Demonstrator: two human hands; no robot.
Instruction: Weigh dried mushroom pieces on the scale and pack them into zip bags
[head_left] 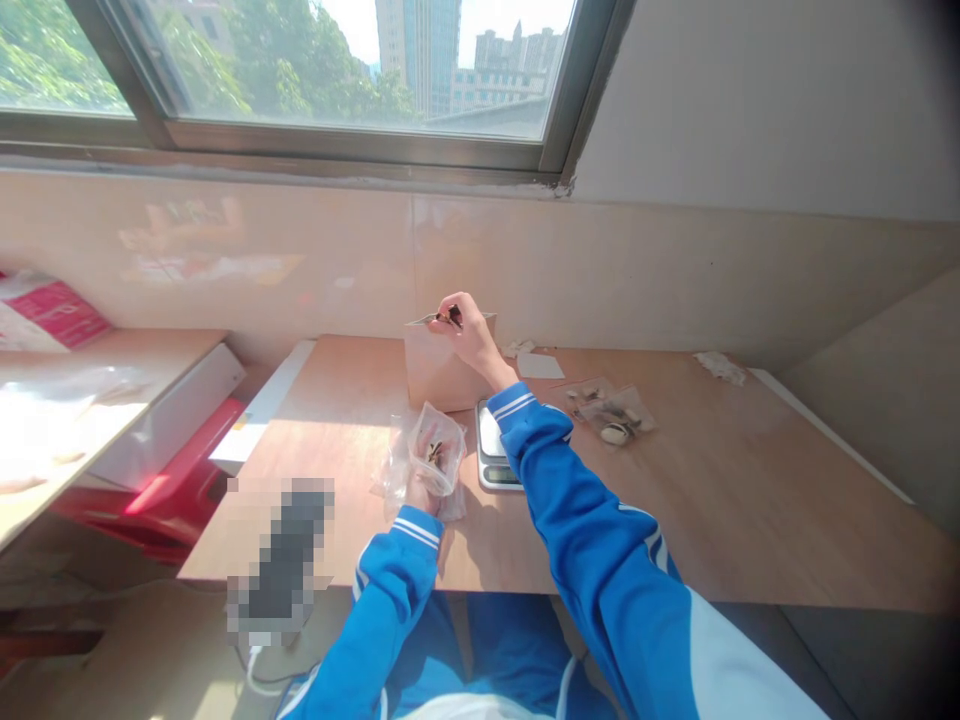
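My left hand (422, 494) is closed on an open clear plastic bag (448, 468) with small dark pieces (434, 455) in the bottom. My right hand (472, 335) is raised at the mouth of a light brown paper bag or box (435, 368), its fingers pinched around dark, flat pieces (452, 315) too small to name. Below my right forearm lies a digital kitchen scale (491, 455), partly covered by the blue sleeve. What the brown container holds is hidden.
Clear bags with pale and dark pieces (619, 420) lie right of the scale. A white card (540, 366) and a crumpled wrapper (720, 367) lie toward the wall. A blurred dark device (281, 560) sits at the front left edge. A red stool (180, 490) stands left of the table.
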